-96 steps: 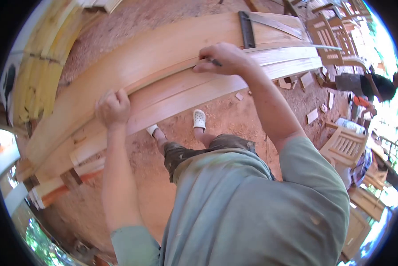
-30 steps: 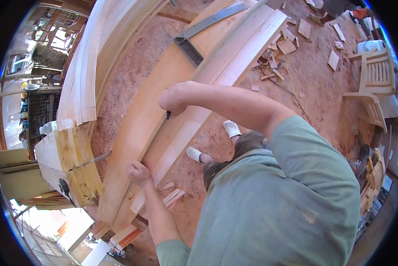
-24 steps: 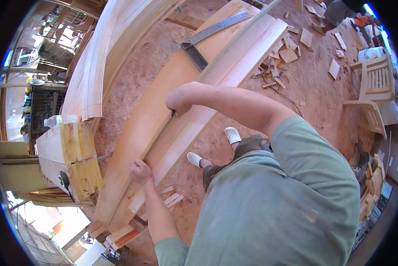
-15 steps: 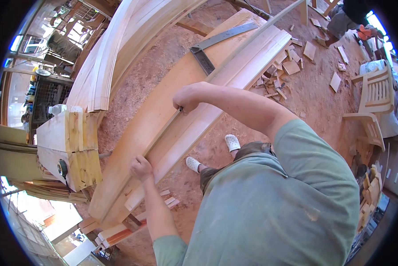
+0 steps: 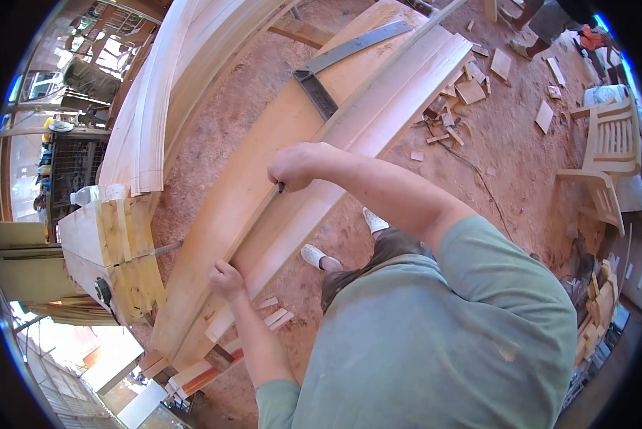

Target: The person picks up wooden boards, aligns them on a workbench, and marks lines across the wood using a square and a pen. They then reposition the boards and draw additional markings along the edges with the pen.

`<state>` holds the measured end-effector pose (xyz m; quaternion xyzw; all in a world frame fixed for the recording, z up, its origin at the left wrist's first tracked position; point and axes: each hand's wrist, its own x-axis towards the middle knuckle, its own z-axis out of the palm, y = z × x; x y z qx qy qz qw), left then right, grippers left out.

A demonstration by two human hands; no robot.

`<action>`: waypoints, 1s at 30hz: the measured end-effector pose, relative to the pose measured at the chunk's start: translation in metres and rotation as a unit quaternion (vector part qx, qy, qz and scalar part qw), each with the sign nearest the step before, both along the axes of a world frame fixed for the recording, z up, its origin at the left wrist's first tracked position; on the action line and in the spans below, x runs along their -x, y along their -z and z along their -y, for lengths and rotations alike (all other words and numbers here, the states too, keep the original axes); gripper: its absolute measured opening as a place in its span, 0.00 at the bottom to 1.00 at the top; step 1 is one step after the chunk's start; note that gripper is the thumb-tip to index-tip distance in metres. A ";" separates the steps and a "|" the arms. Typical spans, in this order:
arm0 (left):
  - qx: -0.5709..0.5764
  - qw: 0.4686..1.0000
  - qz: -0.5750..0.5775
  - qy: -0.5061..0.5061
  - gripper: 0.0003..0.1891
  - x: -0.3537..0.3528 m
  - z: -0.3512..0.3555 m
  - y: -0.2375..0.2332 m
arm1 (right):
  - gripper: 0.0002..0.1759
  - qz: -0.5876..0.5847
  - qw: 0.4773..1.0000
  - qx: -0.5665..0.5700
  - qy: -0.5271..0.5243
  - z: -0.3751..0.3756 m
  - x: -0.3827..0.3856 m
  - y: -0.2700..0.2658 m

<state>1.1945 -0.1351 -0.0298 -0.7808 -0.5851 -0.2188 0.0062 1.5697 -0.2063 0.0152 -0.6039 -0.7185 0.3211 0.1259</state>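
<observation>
My right hand [image 5: 296,166] is closed around a dark pencil-like tool [image 5: 281,187], its end by the edge of a long narrow wooden strip [image 5: 258,223]. Farther down that strip, my left hand [image 5: 226,279] is closed on it, pinching with the thumb on top. The strip runs lengthwise over a wide, pale wooden board [image 5: 239,179] with a curved outer edge. Beside it, on my side, lies a long plank [image 5: 399,93]. A metal square [image 5: 321,89] rests on the wide board beyond my right hand.
Curved stacked timbers [image 5: 146,107] stand at the left, near a block [image 5: 131,250] carrying a tape measure [image 5: 102,289]. Wood offcuts [image 5: 471,91] litter the dirt floor. A plastic chair [image 5: 610,143] stands at right. Another person [image 5: 546,32] is at the upper right.
My right hand has slid a little down the strip toward my left hand, with the dark tool still in it. My left hand stays in place. The view has shifted slightly.
</observation>
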 end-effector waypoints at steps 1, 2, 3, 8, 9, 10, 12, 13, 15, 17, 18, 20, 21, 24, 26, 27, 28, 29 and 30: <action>0.001 1.000 -0.003 0.001 0.17 0.002 -0.001 0.000 | 0.07 0.006 1.000 0.001 -0.002 0.000 0.001 0.000; -0.001 1.000 -0.006 0.012 0.17 0.003 -0.003 0.001 | 0.07 0.013 1.000 0.000 -0.004 -0.001 0.000 -0.002; -0.003 1.000 -0.009 0.024 0.18 0.004 -0.005 0.001 | 0.07 0.011 1.000 0.000 -0.001 -0.001 0.000 -0.004; -0.011 0.999 -0.001 0.030 0.18 0.004 -0.005 0.002 | 0.07 0.022 0.999 0.018 -0.015 -0.001 -0.001 -0.011; -0.011 0.999 0.011 0.032 0.18 0.004 -0.005 0.003 | 0.07 0.021 1.000 0.019 -0.012 0.000 -0.001 -0.013; -0.010 0.999 0.010 0.034 0.18 0.005 -0.005 0.003 | 0.07 0.019 1.000 0.019 -0.013 0.002 -0.002 -0.016; 0.004 0.999 0.013 0.032 0.19 0.005 -0.004 0.001 | 0.07 0.016 1.000 0.021 -0.014 0.003 -0.002 -0.017; 0.005 0.999 0.012 0.032 0.19 0.005 -0.004 0.001 | 0.07 0.014 1.000 0.016 -0.013 0.003 -0.002 -0.016; 0.001 1.000 0.005 0.027 0.19 0.006 -0.004 0.001 | 0.07 0.009 1.000 0.011 -0.011 0.003 -0.001 -0.018; -0.002 0.999 0.003 0.033 0.19 0.006 -0.004 0.001 | 0.07 0.012 1.000 0.009 -0.018 0.004 -0.003 -0.020; -0.006 0.999 0.003 0.039 0.19 0.006 -0.004 0.001 | 0.07 0.011 1.000 0.010 -0.016 0.004 -0.003 -0.020; -0.008 0.999 0.000 0.041 0.19 0.007 -0.004 0.001 | 0.08 0.008 1.000 0.011 -0.019 0.003 -0.003 -0.019; -0.011 0.999 -0.002 0.042 0.19 0.008 -0.004 0.002 | 0.08 0.007 1.000 0.012 -0.018 0.004 -0.004 -0.020; -0.005 0.999 -0.005 0.047 0.18 0.010 -0.006 0.002 | 0.09 0.003 1.000 0.021 -0.009 0.005 -0.003 -0.022; -0.004 0.999 -0.004 0.045 0.18 0.008 -0.004 0.000 | 0.09 0.004 1.000 0.020 -0.006 0.004 -0.002 -0.022; -0.004 0.999 -0.003 0.042 0.18 0.006 -0.003 -0.003 | 0.09 0.004 1.000 0.020 -0.005 0.004 -0.002 -0.022; -0.004 0.999 -0.003 0.042 0.18 0.005 -0.003 -0.004 | 0.09 0.006 1.000 0.023 -0.010 0.004 -0.002 -0.023; -0.002 0.999 -0.005 0.043 0.18 0.004 -0.002 -0.005 | 0.10 0.009 1.000 0.026 -0.014 0.004 -0.002 -0.023; 0.000 0.999 -0.007 0.043 0.18 0.004 -0.002 -0.005 | 0.10 0.009 1.000 0.026 -0.014 0.003 -0.002 -0.023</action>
